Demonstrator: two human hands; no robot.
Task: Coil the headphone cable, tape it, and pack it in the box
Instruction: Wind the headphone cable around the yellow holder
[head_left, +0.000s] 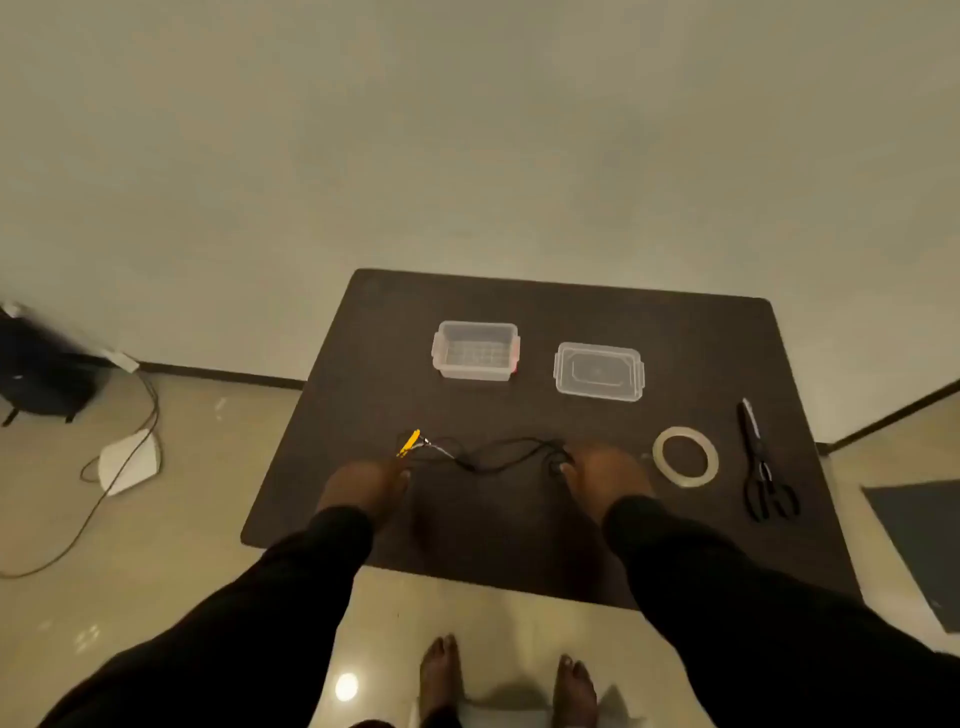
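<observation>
Now, table (363, 332): we are looking down at a dark table, and we are telling every place from it.
Cable (498, 457): we are seeing a thin black headphone cable lying loose and wavy on the near middle of the table, not coiled.
Yellow end (409, 442): we are seeing a small yellow bit at the left tip of the cable.
Left hand (366, 486): we are reaching it onto the near part of the table, with its fingertips right at the yellow end; it is too blurry, so we cannot tell if it is pinching the cable or just touching it.
Right hand (605, 475): we are reaching it to the right tip of the cable; its fingers are bending down over that end, but we cannot tell if they are gripping it.
Box (476, 351): we are seeing a clear box sitting open on the far middle of the table.
Lid (598, 371): we are seeing it lying flat on the table just to the right of the box, not touching it.
Tape (685, 457): we are seeing a clear roll lying flat on the table near the right hand.
Scissors (761, 462): we are seeing black scissors lying closed near the table's right edge, beside the tape.
Sleeves (727, 597): we are wearing long black sleeves on both arms.
</observation>
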